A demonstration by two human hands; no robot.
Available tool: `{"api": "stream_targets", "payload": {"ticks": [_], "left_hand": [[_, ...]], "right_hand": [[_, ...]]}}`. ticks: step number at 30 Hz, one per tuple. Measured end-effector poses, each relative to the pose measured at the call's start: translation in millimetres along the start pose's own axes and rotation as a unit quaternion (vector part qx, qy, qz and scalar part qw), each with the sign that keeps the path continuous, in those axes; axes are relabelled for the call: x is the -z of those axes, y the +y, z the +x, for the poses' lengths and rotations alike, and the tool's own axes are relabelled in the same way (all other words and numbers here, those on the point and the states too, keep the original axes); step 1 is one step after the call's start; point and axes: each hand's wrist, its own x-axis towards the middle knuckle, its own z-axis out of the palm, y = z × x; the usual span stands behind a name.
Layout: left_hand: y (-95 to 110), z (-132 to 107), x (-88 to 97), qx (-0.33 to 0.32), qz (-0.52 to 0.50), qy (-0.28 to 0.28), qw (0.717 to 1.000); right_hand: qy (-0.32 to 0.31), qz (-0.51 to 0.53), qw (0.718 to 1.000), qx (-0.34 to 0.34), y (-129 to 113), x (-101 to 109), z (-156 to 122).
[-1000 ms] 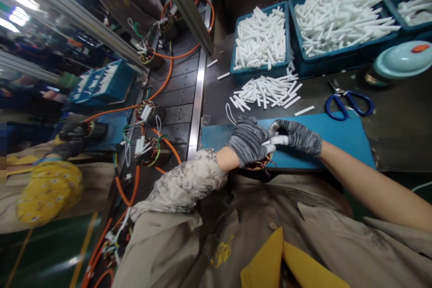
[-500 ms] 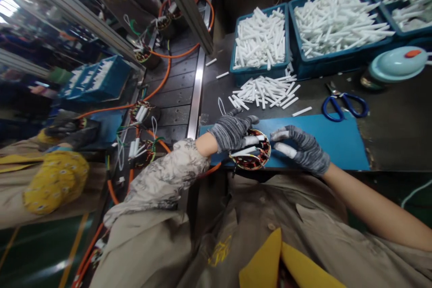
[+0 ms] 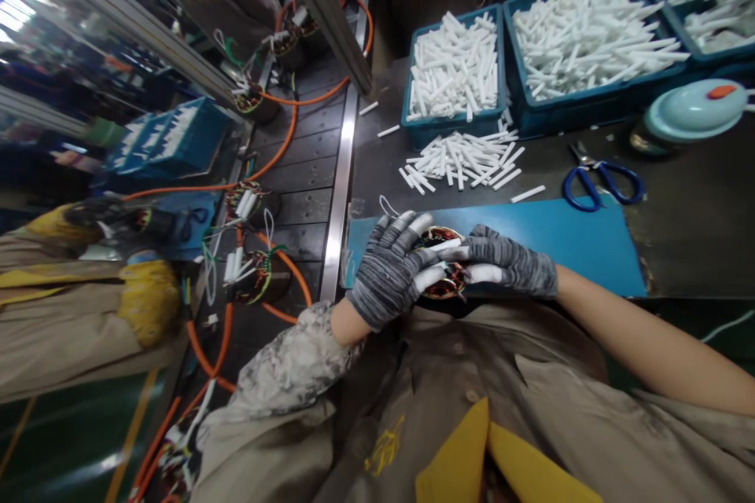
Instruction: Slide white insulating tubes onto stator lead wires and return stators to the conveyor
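Observation:
Both my hands wear grey knit gloves with white fingertips. My left hand [image 3: 390, 273] lies over the left side of a round motor stator [image 3: 443, 284] with copper windings, its fingers curled against the rim. My right hand [image 3: 506, 264] grips the stator from the right and pinches a white sleeve tube [image 3: 449, 247] on top of it. The stator rests at the near edge of a blue mat [image 3: 566, 240], close to my body.
Two blue bins [image 3: 453, 72] [image 3: 590, 43] of white tubes stand behind a loose pile of tubes [image 3: 460, 159]. Blue scissors [image 3: 602, 182] and a teal lid [image 3: 696, 111] lie to the right. On the left, a conveyor [image 3: 298, 173] carries stators with orange cables; a co-worker's gloved hands [image 3: 112, 220] are beyond it.
My left hand slid from the stator's upper left down over its left side. My right hand moved in from the right and closed on the stator and tube.

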Motion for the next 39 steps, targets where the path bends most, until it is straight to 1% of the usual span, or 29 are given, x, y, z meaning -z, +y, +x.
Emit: {"api": "stream_targets", "payload": {"ticks": [2, 4, 5, 8, 10, 13, 16, 18, 21, 23, 26, 28, 31, 34, 37, 39], "left_hand": [[1, -3, -7.3, 0.022, -0.005, -0.038, 0.999], [-1, -5, -14.8, 0.033, -0.055, -0.06, 0.996], [-3, -6, -17.5, 0.045, -0.094, -0.059, 0.993], [-10, -8, -19.5, 0.107, -0.214, -0.017, 0.971], [-14, -7, -17.5, 0.125, -0.269, 0.009, 0.955], [-16, -6, -16.7, 0.107, -0.334, 0.033, 0.936], [-18, -7, -21.8, 0.114, -0.378, 0.058, 0.917], [-19, -7, -26.0, 0.119, -0.368, 0.046, 0.921], [-22, -7, -29.7, 0.128, -0.31, -0.008, 0.942], [-23, -7, -30.4, 0.134, -0.282, -0.031, 0.949], [-24, -6, -31.4, 0.122, -0.281, -0.028, 0.952], [-25, -6, -33.0, 0.11, -0.283, -0.018, 0.952], [-27, -8, -35.9, 0.104, -0.269, -0.016, 0.957], [-28, -9, -37.1, 0.094, -0.249, -0.039, 0.963], [-26, -9, -34.2, 0.063, -0.224, -0.037, 0.972], [-23, -8, -30.2, 0.047, -0.185, -0.031, 0.981]], "right_hand": [[0.006, 0.049, 0.998, -0.047, -5, 2, 7], [0.006, 0.062, 0.995, -0.084, -9, 3, 11], [0.001, 0.06, 0.994, -0.088, -9, 4, 13], [-0.047, 0.044, 0.996, -0.065, -7, 7, 18], [-0.072, 0.024, 0.995, -0.064, -4, 9, 22], [-0.064, 0.029, 0.992, -0.106, -2, 10, 27], [-0.047, 0.086, 0.984, -0.148, -3, 7, 31], [-0.039, 0.123, 0.978, -0.162, -5, 5, 32], [-0.013, 0.172, 0.97, -0.171, -5, 1, 31], [0.012, 0.205, 0.964, -0.167, -3, -3, 30], [0.024, 0.254, 0.955, -0.154, -2, -7, 29], [0.026, 0.267, 0.951, -0.156, -3, -8, 30], [0.028, 0.255, 0.951, -0.173, -3, -6, 31], [0.0, 0.227, 0.957, -0.183, -3, -3, 32], [-0.017, 0.235, 0.957, -0.17, -2, -2, 32], [-0.008, 0.246, 0.955, -0.163, -2, -3, 33]]}}
